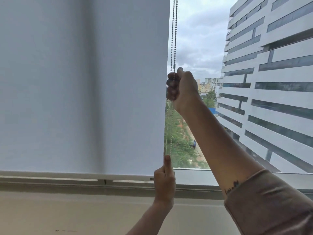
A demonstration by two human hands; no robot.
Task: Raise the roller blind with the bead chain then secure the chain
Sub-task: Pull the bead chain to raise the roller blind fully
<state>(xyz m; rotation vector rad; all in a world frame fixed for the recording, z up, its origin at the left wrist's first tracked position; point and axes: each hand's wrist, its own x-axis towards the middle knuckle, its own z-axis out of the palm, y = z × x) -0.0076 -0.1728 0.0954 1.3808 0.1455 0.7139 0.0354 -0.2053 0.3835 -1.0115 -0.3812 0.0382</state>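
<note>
A pale grey roller blind [81, 85] covers the left part of the window, its bottom bar [76, 175] close above the sill. A metal bead chain [174, 34] hangs as a double strand along the blind's right edge. My right hand [182, 89] is raised and closed in a fist around the chain, at about mid height of the blind. Lower down, my left hand [164, 182] holds the chain's lower part near the bottom bar, thumb pointing up. Where the chain's loop ends is hidden by my left hand.
The window frame and sill [101, 184] run across the view below the blind, with a beige wall [67, 214] under them. Through the uncovered glass on the right stand a white multi-storey building [271, 82], trees and sky.
</note>
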